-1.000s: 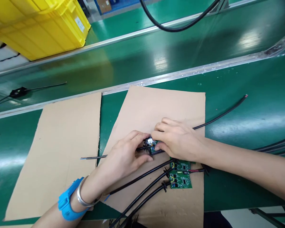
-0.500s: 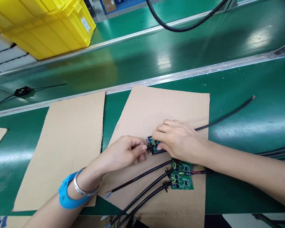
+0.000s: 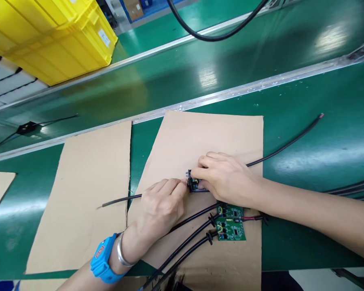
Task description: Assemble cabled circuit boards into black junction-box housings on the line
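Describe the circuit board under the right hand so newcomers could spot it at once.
On the green bench, find the rightmost cardboard sheet. There, the right hand partly covers the circuit board, the left hand beside it. Unlike the bare green boards nearer the wearer, it sits in a black case.

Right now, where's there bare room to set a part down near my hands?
The cardboard sheet left of your left hand is mostly bare; a cable end crosses its right edge. The second sheet, under your right hand, is free beyond it, toward the metal rail. Nearer you, it's crowded with green circuit boards and black cables.
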`<state>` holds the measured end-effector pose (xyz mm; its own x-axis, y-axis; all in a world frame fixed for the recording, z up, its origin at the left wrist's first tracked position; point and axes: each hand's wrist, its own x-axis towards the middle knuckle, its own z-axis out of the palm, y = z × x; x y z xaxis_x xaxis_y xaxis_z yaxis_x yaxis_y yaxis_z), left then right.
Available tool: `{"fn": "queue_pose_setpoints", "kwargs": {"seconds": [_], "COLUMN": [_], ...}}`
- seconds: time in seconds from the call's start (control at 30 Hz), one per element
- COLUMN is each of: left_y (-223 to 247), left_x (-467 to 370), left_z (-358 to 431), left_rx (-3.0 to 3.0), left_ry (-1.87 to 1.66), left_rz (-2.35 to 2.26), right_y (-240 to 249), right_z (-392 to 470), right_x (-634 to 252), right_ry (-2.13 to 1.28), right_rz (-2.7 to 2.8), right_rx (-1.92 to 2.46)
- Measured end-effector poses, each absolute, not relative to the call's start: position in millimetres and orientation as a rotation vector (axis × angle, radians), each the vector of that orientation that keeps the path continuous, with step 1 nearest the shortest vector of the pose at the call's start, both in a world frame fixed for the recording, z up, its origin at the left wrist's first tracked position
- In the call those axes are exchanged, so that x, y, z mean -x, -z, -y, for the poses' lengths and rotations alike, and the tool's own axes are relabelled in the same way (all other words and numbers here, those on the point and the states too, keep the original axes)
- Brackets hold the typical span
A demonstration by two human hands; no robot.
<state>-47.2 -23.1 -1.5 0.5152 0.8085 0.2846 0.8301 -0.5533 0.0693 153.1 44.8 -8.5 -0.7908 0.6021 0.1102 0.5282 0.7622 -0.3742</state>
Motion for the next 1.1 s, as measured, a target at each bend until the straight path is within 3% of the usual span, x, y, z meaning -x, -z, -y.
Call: {"fn": "queue_pose_setpoints", "kwargs": {"seconds": [0.23, 0.47, 0.87, 1.1], "left_y": [-1.3, -0.4, 10.8, 0.2], "left_x": [47.7, 52.4, 59.4, 63.3], "left_z": [16.8, 15.5, -0.5, 5.2], "left_rx": [2.641, 2.683, 2.751, 2.887], "left_ry": [0.225, 0.368, 0.244, 0.168], "left_rz": [1.315, 1.249, 1.115, 1.349], "right_y": [8.7, 11.7, 18.1, -2.2], "right_z": [-44.2, -42.9, -38.5, -41.8], "right_x": [-153.4, -155.9, -157.5, -151.5], "right_ry": [-0.517, -0.518, -0.27, -0.256], "right_rz": [2.735, 2.693, 2.734, 2.898], "right_rx": [0.889, 0.867, 0.791, 0.789]}}
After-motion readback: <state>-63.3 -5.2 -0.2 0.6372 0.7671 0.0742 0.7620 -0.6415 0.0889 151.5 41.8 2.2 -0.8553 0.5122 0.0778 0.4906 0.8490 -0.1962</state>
